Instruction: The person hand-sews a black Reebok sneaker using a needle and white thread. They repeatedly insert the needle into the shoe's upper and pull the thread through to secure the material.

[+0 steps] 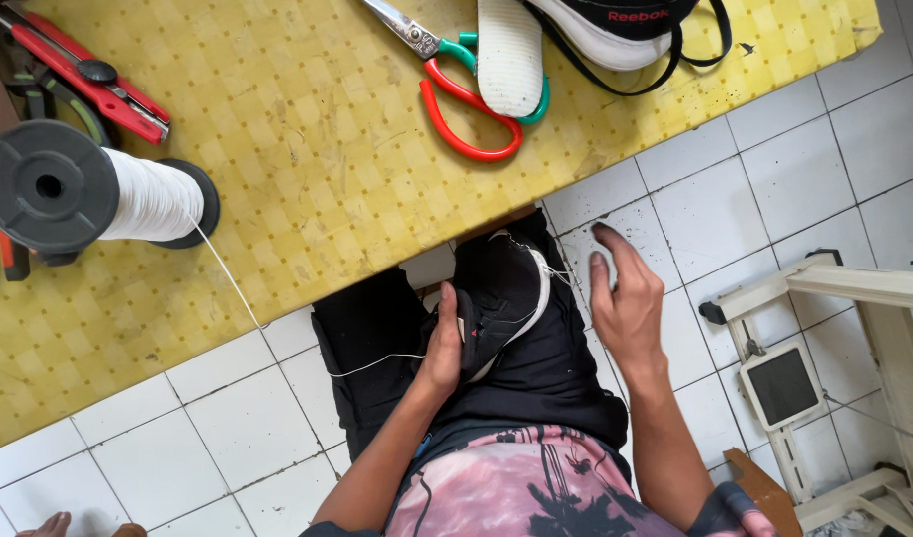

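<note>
My left hand point(443, 343) grips a black shoe with a white sole edge point(501, 288), held upright on my lap below the table edge. My right hand point(625, 298) hovers just right of the shoe, fingers loosely spread and holding nothing I can make out. A thin white thread point(233, 283) runs from a large spool of white thread point(98, 194) on the yellow table point(307, 149) down to the shoe.
On the table lie red-handled scissors point(466, 104), a white insole point(509, 55), another black-and-white shoe point(625, 25) and a red utility knife point(88, 80). A white metal stand point(854, 338) stands on the tiled floor at the right.
</note>
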